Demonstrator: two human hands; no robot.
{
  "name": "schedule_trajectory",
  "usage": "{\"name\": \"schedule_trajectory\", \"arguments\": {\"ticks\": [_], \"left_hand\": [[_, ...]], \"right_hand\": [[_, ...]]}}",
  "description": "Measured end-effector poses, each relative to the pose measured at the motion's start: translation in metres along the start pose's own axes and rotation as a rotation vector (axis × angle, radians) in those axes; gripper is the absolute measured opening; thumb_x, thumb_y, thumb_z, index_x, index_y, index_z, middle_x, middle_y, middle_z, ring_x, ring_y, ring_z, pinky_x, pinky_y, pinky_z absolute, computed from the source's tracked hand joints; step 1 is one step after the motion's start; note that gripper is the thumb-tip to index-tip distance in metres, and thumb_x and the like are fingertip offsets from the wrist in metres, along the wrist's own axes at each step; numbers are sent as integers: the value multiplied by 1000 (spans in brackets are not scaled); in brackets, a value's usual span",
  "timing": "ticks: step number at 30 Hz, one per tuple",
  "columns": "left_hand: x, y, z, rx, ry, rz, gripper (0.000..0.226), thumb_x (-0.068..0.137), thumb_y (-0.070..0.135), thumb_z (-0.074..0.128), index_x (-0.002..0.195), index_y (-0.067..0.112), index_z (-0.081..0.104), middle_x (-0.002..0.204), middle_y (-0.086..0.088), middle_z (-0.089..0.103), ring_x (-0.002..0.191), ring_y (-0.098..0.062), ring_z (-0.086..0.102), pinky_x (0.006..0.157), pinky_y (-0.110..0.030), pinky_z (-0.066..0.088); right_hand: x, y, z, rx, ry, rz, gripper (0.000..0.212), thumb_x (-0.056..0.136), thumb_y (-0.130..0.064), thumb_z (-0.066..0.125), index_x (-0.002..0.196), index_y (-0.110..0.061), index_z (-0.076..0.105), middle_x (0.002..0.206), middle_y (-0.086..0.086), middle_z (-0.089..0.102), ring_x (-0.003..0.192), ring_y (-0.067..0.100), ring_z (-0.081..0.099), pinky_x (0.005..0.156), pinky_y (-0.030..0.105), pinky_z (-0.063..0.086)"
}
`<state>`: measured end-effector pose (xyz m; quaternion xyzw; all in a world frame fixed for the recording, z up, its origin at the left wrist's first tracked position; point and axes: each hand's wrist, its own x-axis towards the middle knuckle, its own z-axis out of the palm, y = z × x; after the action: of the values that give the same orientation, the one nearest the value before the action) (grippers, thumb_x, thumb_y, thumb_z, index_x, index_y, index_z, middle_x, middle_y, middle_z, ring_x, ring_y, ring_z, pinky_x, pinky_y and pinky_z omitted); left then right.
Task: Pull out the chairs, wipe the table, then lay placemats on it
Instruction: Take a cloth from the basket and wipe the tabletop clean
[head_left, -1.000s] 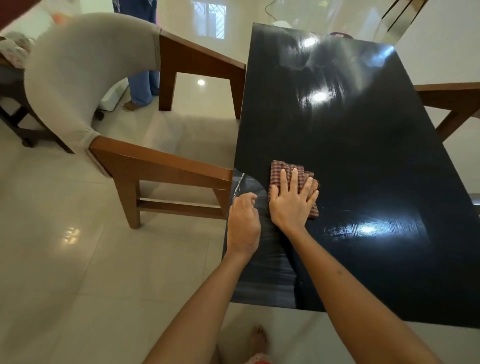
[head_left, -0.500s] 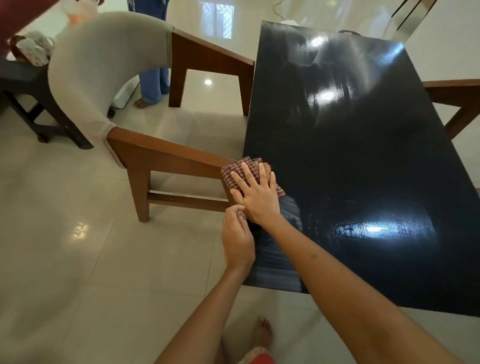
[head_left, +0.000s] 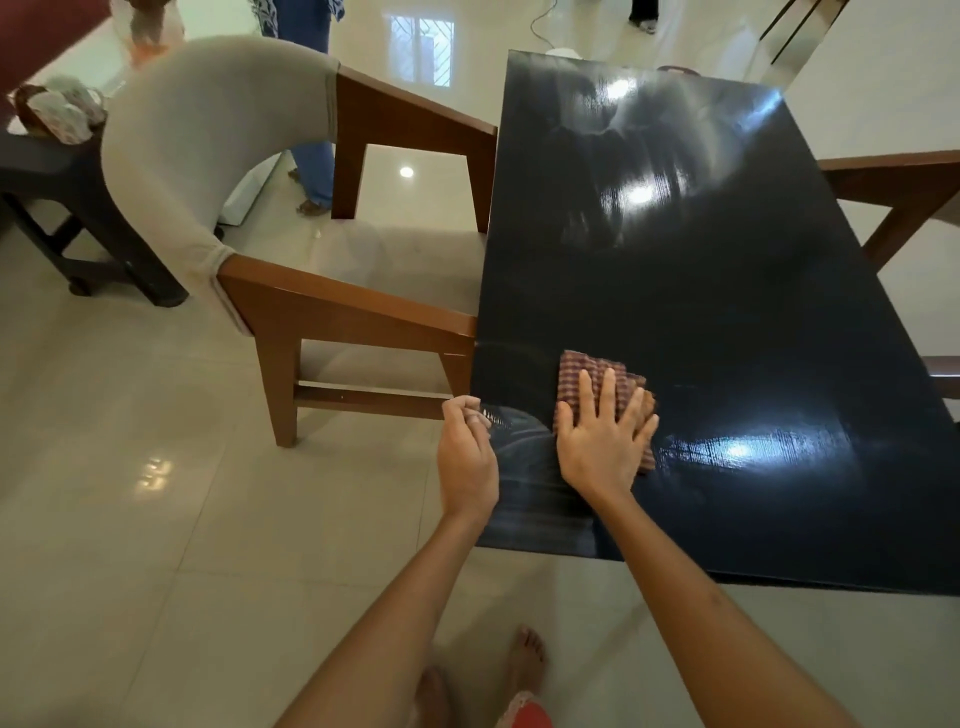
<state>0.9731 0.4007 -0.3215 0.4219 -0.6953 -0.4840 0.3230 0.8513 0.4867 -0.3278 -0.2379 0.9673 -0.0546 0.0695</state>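
Flat right hand (head_left: 602, 447) presses the folded checked red cloth (head_left: 597, 379) onto the glossy black tabletop (head_left: 727, 312) for wiping; left hand (head_left: 467, 457), loosely curled and holding nothing, waits at its edge.

The right hand (head_left: 602, 441) lies flat on the cloth (head_left: 587, 374) and hides most of it. The table (head_left: 727, 286) runs off the right edge, so its far corner cannot be seen. A second chair (head_left: 893, 182) on the right is cut off too; only wooden bars show. A person (head_left: 311, 104) at the top shows only as legs.
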Motion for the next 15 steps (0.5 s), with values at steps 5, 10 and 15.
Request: {"name": "schedule_trajectory", "arguments": {"ticks": [5, 10, 15], "left_hand": [[0, 4, -6, -89, -3, -51, 14, 101, 12, 35, 104, 18, 47, 81, -1, 57, 72, -9, 56, 64, -16, 48], [2, -2, -17, -114, 59, -99, 14, 101, 11, 35, 103, 18, 47, 78, -2, 58, 69, -12, 56, 65, -23, 49], [3, -12, -29, -117, 135, -144, 15, 99, 8, 35, 101, 18, 47, 76, -3, 58, 67, -14, 56, 63, -26, 49]], "right_hand": [[-10, -7, 0, 29, -1, 49, 56, 99, -51, 23, 152, -35, 11, 162, -2, 2, 146, 37, -6, 115, 58, -2], [-7, -37, 4, -3, -14, -161, 56, 98, -54, 20, 151, -39, 10, 161, -3, 4, 146, 36, -5, 115, 57, -2], [-23, -79, 10, -34, -29, -444, 52, 98, -53, 23, 149, -40, 23, 160, -3, 14, 146, 37, 0, 116, 56, 2]]}}
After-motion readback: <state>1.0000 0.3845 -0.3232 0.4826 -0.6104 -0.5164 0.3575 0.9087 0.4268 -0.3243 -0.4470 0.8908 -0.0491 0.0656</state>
